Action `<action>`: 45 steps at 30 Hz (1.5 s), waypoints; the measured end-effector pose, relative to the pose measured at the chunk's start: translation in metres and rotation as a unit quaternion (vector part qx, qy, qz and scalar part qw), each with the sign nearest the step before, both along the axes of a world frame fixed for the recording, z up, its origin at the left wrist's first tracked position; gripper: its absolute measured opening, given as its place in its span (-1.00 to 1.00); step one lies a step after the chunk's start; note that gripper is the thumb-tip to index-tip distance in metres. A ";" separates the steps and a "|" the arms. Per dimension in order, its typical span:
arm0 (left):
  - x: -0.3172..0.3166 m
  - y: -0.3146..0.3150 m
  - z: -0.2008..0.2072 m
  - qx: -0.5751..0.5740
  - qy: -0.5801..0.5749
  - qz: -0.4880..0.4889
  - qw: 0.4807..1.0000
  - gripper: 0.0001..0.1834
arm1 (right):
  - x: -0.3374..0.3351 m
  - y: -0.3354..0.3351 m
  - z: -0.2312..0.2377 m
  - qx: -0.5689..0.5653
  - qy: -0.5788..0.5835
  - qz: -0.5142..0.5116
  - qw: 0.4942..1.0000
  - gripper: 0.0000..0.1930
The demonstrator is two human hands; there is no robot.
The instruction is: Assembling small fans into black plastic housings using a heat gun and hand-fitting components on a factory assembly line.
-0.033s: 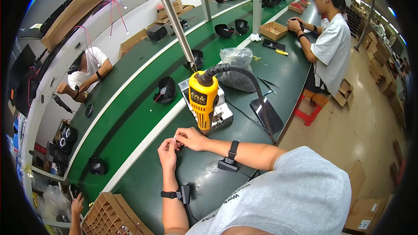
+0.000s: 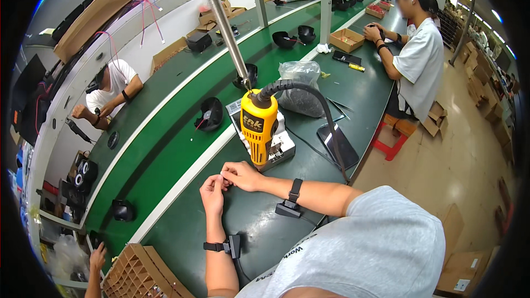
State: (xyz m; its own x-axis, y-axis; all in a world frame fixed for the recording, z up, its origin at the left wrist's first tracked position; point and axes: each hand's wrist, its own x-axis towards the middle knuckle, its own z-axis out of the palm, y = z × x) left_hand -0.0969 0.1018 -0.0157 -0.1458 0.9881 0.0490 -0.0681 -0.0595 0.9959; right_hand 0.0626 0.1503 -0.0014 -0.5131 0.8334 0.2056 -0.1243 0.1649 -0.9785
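Over the dark green bench (image 2: 259, 229), my left hand (image 2: 212, 192) and my right hand (image 2: 243, 176) meet with fingertips pinched together. Whatever sits between them is tiny; only a pale speck shows, and I cannot make it out. Just beyond my right hand, a yellow electric screwdriver (image 2: 258, 127) hangs nose down from a coiled metal spring (image 2: 223, 27). Behind the tool stands a white and metal box-shaped device (image 2: 282, 146), partly hidden by it. Black straps with small black boxes circle both my wrists.
Beyond the bench edge runs a green conveyor (image 2: 165, 149) with black rounded housings (image 2: 208, 115). A phone (image 2: 338, 146), a clear plastic bag (image 2: 301, 88) and tweezers lie right. A divided cardboard box (image 2: 132, 276) stands lower left. Co-workers sit right and across; another's hand (image 2: 97, 256) reaches in lower left.
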 end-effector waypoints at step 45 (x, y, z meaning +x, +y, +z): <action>-0.152 -0.006 0.011 0.119 0.236 0.573 0.776 -0.75 | 0.001 0.008 -0.020 -0.024 -0.059 -0.031 0.997 -0.51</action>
State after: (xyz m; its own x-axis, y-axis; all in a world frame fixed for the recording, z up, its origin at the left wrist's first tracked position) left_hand -0.2485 0.0963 -0.0050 -0.8320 0.1782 0.5253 0.5342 0.0023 0.8453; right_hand 0.0636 0.1585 -0.0214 -0.4784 0.8718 0.1058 0.0007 0.1208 -0.9927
